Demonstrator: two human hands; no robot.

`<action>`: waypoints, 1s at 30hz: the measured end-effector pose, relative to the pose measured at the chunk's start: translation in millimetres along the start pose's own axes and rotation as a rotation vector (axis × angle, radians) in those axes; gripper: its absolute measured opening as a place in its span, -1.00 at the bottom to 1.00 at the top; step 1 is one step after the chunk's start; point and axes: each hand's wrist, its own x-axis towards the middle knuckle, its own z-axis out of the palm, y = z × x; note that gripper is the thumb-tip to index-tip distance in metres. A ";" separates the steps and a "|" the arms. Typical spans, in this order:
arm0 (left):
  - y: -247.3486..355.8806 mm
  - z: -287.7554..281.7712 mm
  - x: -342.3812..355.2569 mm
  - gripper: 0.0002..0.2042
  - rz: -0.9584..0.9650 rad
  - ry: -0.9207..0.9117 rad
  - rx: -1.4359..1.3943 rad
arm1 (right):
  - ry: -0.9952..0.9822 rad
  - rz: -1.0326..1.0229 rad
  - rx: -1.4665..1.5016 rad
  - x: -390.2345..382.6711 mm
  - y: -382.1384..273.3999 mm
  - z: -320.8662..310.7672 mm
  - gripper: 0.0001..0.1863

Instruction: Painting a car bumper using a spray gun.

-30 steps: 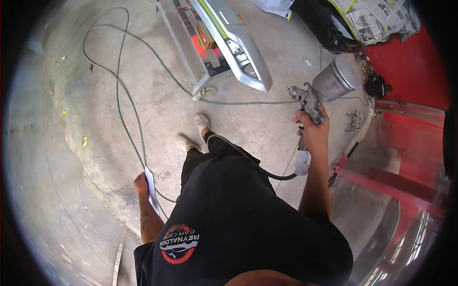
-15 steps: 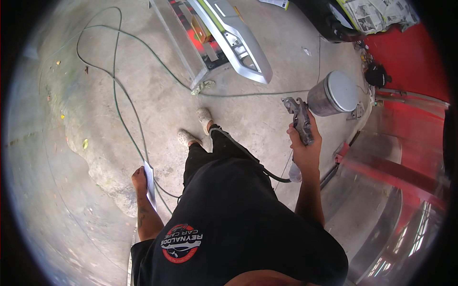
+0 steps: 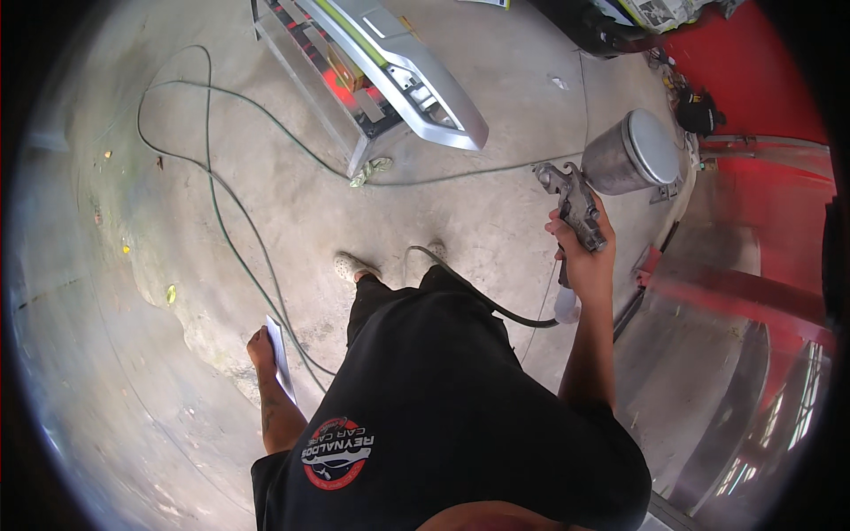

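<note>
My right hand [image 3: 589, 252] is wrapped round the handle of a metal spray gun [image 3: 574, 202]. A grey cylindrical paint cup [image 3: 611, 164] with a round lid is joined to the gun and sits at its right. From below the handle a dark air hose [image 3: 513, 314] runs left past my legs. My left hand [image 3: 261, 350] hangs at my left side, closed on a white sheet [image 3: 281, 358] that looks like paper or thin card. Ahead of me a silver car bumper [image 3: 434, 93] lies on a metal stand [image 3: 341, 142].
A long green hose [image 3: 212, 177] loops over the concrete floor [image 3: 266, 239] at left and passes the stand's foot, where a crumpled cloth or paper [image 3: 372, 170] lies. A black car part [image 3: 584, 35] with newspaper masking stands far right. A red surface [image 3: 753, 88] lines the right side.
The spray gun and my right hand have shifted slightly right and up in view. The bumper and stand have slid up and left. My feet have changed position. Both hands keep their hold.
</note>
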 end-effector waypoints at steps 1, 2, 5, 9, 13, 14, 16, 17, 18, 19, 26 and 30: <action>0.9 6.0 -2.4 -0.66 0.011 0.007 0.005 | 0.020 -0.005 0.074 8.2 12.6 -6.5 -0.42; 2.2 13.3 -4.8 -0.67 0.021 0.016 0.009 | 0.028 -0.009 0.086 17.9 14.9 -12.0 -0.42; 18.2 36.8 -17.6 -0.67 0.090 0.065 0.044 | 0.013 0.056 0.075 52.1 21.0 -30.0 -0.50; 38.1 57.5 -41.7 -0.64 0.136 0.051 0.079 | -0.038 0.063 0.106 99.5 29.5 -54.6 -0.64; 62.4 90.8 -99.8 -0.65 0.150 0.129 0.007 | -0.050 -0.041 0.267 132.1 49.9 -91.8 -0.81; 67.8 102.2 -118.9 -0.67 0.132 0.134 0.009 | -0.065 -0.051 0.277 138.3 57.5 -103.4 -0.82; 58.9 121.7 -150.5 -0.66 0.109 0.164 0.017 | -0.103 -0.020 0.290 147.7 74.5 -128.8 -0.81; 50.9 130.9 -164.2 -0.66 0.091 0.156 -0.004 | -0.130 0.006 0.285 150.7 85.8 -142.1 -0.79; 41.8 142.2 -179.5 -0.67 0.072 0.147 -0.028 | -0.136 0.013 0.295 151.0 97.8 -158.8 -0.79; 35.8 154.6 -197.1 -0.67 0.050 0.161 0.007 | -0.166 0.071 0.252 150.3 110.2 -175.1 -0.78; -22.4 197.5 -269.4 -0.66 0.029 0.067 0.384 | -0.124 0.206 0.409 143.3 167.3 -244.2 -0.72; -50.6 192.1 -262.6 -0.65 0.282 0.060 0.535 | -0.181 0.169 0.513 148.3 190.2 -262.4 -0.72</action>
